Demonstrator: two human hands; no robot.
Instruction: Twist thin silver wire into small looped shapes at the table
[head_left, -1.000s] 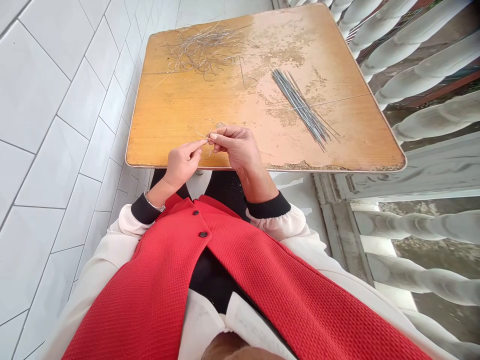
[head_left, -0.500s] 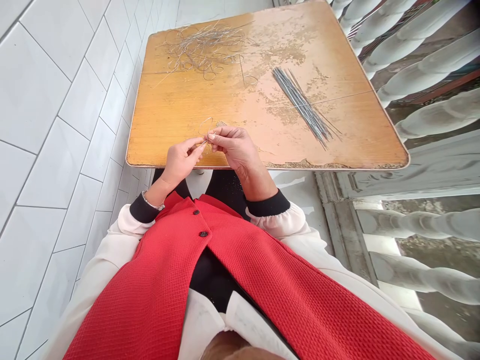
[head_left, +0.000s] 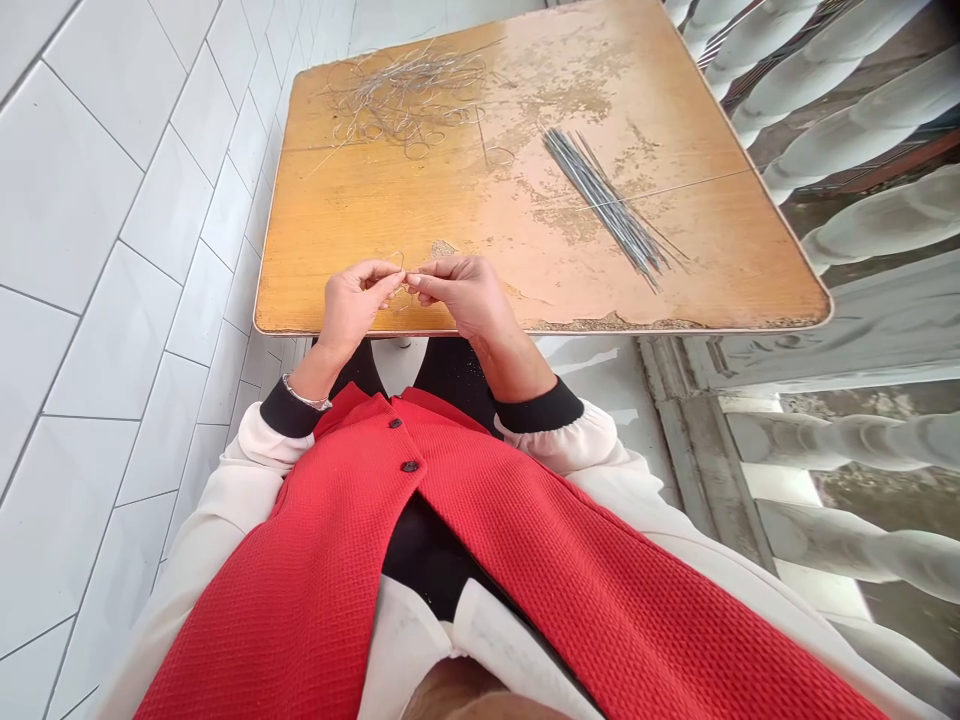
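Over the near edge of the wooden table point(head_left: 360, 215), my left hand point(head_left: 354, 305) and my right hand point(head_left: 474, 298) meet fingertip to fingertip. Both are closed in a pinch on a thin wire point(head_left: 403, 258), which curves up in a small loop above the fingers. Most of the wire is hidden by the fingertips. Farther off at the back left lies a tangle of bent, looped wires point(head_left: 412, 85). To the right of my hands rests a bundle of straight grey wires point(head_left: 600, 205), with one long single wire point(head_left: 697, 188) lying across it.
A white tiled wall point(head_left: 97, 240) runs along the left. White balusters point(head_left: 840, 120) stand along the right side. The tabletop's surface is worn and peeling, with a chipped near edge point(head_left: 600, 325). One bent wire point(head_left: 484, 140) lies apart, right of the tangle.
My left hand has turned and shifted slightly left and up, its fingertips now against those of my right hand. The wire loop shows lower and smaller above the fingers.
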